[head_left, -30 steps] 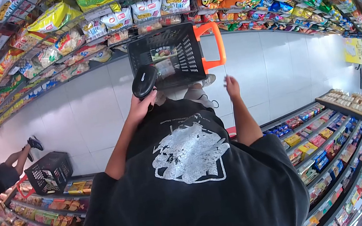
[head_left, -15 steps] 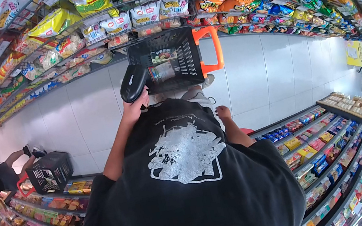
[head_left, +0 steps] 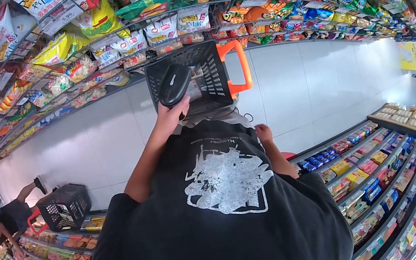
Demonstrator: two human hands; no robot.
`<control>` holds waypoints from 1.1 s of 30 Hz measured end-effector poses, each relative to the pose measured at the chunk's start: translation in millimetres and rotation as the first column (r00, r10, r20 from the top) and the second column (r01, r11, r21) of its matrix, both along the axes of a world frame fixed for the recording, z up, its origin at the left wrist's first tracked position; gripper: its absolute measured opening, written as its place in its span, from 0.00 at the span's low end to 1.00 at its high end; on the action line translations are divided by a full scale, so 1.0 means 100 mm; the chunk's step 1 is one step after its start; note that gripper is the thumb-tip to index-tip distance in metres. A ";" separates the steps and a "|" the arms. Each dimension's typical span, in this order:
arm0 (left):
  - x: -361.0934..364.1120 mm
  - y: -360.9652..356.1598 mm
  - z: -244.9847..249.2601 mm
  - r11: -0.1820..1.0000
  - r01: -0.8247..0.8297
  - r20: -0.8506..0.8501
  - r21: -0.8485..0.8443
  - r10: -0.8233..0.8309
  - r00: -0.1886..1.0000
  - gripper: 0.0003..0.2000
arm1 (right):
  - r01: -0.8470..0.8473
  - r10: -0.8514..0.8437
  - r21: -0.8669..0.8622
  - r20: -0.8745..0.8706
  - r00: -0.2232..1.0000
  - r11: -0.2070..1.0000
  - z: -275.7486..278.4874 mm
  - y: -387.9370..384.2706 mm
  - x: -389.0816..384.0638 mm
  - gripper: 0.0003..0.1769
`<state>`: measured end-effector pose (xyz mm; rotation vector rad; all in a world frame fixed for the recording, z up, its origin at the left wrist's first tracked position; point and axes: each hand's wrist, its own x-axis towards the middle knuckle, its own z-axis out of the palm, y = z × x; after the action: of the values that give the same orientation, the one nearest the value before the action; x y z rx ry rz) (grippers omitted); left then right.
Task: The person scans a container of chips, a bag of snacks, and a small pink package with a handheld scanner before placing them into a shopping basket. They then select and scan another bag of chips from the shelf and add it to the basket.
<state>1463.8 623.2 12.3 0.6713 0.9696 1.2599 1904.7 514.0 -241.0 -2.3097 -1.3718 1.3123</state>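
My left hand (head_left: 173, 116) is wrapped round the handle of a black handheld scanner (head_left: 175, 84). Its rounded head hangs over the near left part of a black shopping basket (head_left: 215, 81), partly covering what lies inside. That basket has an orange handle (head_left: 244, 65) on its right side and stands in front of me. Packaged goods (head_left: 198, 78) show in it only in part. By my right side hangs my right hand (head_left: 263, 133), its fingers loosely curled in, with nothing visible in them. It touches neither basket nor shelf.
Ahead, racks of snack bags (head_left: 162, 29) curve across the view. Low shelves of boxed snacks (head_left: 358, 176) run behind me on the right. At the far left a person (head_left: 6, 220) bends by the shelves beside another black basket (head_left: 65, 205). Pale floor tiles (head_left: 288, 82) line the aisle.
The scanner has swung right, from beside the basket to over it, with my left hand. My right hand sits slightly lower and farther right in view. The other person's posture has shifted.
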 end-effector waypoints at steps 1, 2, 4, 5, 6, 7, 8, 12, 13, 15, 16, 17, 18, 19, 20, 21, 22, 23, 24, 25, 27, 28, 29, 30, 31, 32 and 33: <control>0.06 0.02 0.04 1.000 -0.022 0.011 -0.009 0.022 1.000 0.04 | -0.049 0.049 -0.018 0.014 0.999 0.999 -0.05 -0.14 0.14 0.15; 0.09 0.03 0.08 1.000 -0.002 -0.019 -0.031 0.001 1.000 0.03 | -0.099 0.099 -0.027 0.024 0.995 0.995 -0.22 -0.27 0.32 0.17; 0.20 0.06 0.18 0.997 0.049 -0.081 -0.054 -0.053 0.995 0.03 | -0.248 0.245 -0.002 0.170 0.955 0.969 -0.83 -0.61 0.77 0.18; 0.23 0.08 0.19 0.996 0.083 -0.139 -0.025 -0.086 0.987 0.03 | -0.224 0.228 -0.046 0.185 0.956 0.974 -0.81 -0.51 0.78 0.18; 0.25 0.06 0.12 0.988 0.148 -0.189 -0.054 -0.156 0.970 0.04 | -0.195 0.211 -0.098 0.199 0.957 0.976 -0.85 -0.49 0.83 0.18; 0.32 0.04 0.13 0.987 0.157 -0.196 -0.043 -0.162 0.967 0.04 | -0.163 0.194 -0.153 0.213 0.958 0.975 -0.78 -0.43 0.83 0.18; 0.38 0.05 0.13 0.986 0.165 -0.201 -0.036 -0.169 0.965 0.04 | -0.163 0.169 -0.056 0.126 0.977 0.985 -0.72 -0.32 0.84 0.18; 0.63 0.08 0.07 0.983 0.179 -0.250 -0.040 -0.183 0.951 0.04 | -0.060 0.062 0.034 -0.057 0.996 0.998 -0.41 0.52 0.79 0.19; 0.70 0.13 0.09 0.986 0.166 -0.234 -0.020 -0.166 0.958 0.05 | 0.008 -0.005 0.078 -0.039 0.999 0.997 -0.28 0.76 0.67 0.18; 0.82 0.21 0.12 0.990 0.139 -0.219 -0.006 -0.137 0.966 0.07 | 0.088 -0.069 0.211 -0.097 0.993 0.974 -0.27 1.24 0.57 0.17; 0.86 0.25 0.14 0.992 0.128 -0.222 -0.016 -0.129 0.967 0.07 | 0.111 -0.063 0.290 -0.171 0.983 0.951 -0.40 1.44 0.57 0.16; 0.90 0.27 0.17 0.992 0.120 -0.226 -0.028 -0.123 0.966 0.07 | 0.134 -0.055 0.267 -0.282 0.958 0.954 -0.31 1.65 0.48 0.16; 0.94 0.29 0.24 0.992 0.120 -0.233 -0.034 -0.125 0.964 0.05 | 0.157 -0.049 0.247 -0.391 0.919 0.956 -0.12 1.89 0.33 0.15; 0.98 0.33 0.31 0.992 0.119 -0.240 -0.035 -0.124 0.963 0.04 | 0.143 -0.021 0.254 -0.431 0.902 0.957 0.09 2.09 0.17 0.16; 1.02 0.35 0.35 0.993 0.115 -0.246 -0.034 -0.120 0.962 0.03 | 0.127 0.011 0.261 -0.469 0.883 0.957 0.21 2.26 0.01 0.16; 1.04 0.34 0.34 0.994 0.109 -0.280 -0.030 -0.113 0.953 0.03 | 0.090 0.059 0.279 -0.485 0.873 0.956 0.21 2.39 -0.11 0.18; 1.03 0.32 0.30 0.994 0.102 -0.312 -0.025 -0.105 0.944 0.03 | 0.052 0.109 0.299 -0.497 0.861 0.953 0.21 2.50 -0.23 0.20; 1.02 0.30 0.27 0.995 0.098 -0.340 -0.019 -0.099 0.935 0.03 | 0.018 0.142 0.310 -0.485 0.863 0.951 0.13 2.57 -0.38 0.21; 1.00 0.27 0.22 0.997 0.071 -0.342 -0.041 -0.081 0.936 0.03 | -0.014 0.172 0.323 -0.465 0.868 0.946 0.05 2.64 -0.49 0.23; 0.96 0.22 0.16 0.997 0.051 -0.337 -0.066 -0.070 0.939 0.03 | -0.034 0.176 0.315 -0.436 0.883 0.949 0.16 2.67 -0.64 0.23; 0.93 0.13 0.14 0.996 0.021 -0.305 -0.084 -0.046 0.951 0.03 | 0.025 0.121 0.292 -0.474 0.872 0.956 0.40 2.70 -0.81 0.23; 0.89 0.08 0.20 0.997 -0.001 -0.288 -0.080 -0.022 0.957 0.03 | 0.095 0.073 0.273 -0.548 0.833 0.957 0.43 2.72 -0.89 0.22; 0.84 0.01 0.21 0.996 -0.028 -0.264 -0.086 0.004 0.965 0.06 | 0.156 0.034 0.246 -0.625 0.780 0.957 0.46 2.74 -0.97 0.21; 0.80 -0.05 0.25 0.994 -0.045 -0.305 -0.104 0.011 0.952 0.07 | 0.149 -0.018 0.144 -0.657 0.754 0.978 0.50 2.75 -1.00 0.19; 0.76 -0.12 0.31 0.990 -0.067 -0.349 -0.124 0.020 0.937 0.09 | 0.134 -0.072 0.037 -0.685 0.725 0.990 0.50 2.76 -0.98 0.18; 0.70 -0.20 0.34 0.985 -0.093 -0.396 -0.143 0.029 0.918 0.11 | 0.110 -0.128 -0.072 -0.707 0.696 0.991 0.49 2.78 -1.00 0.16; 0.66 -0.28 0.32 0.966 -0.186 -0.360 -0.182 0.110 0.926 0.09 | 0.093 -0.154 -0.127 -0.660 0.736 0.988 0.46 2.78 -1.05 0.12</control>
<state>1530.0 594.9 44.3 0.6727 1.4515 1.1665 1799.8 791.9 -194.8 -1.6338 -0.9045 1.9178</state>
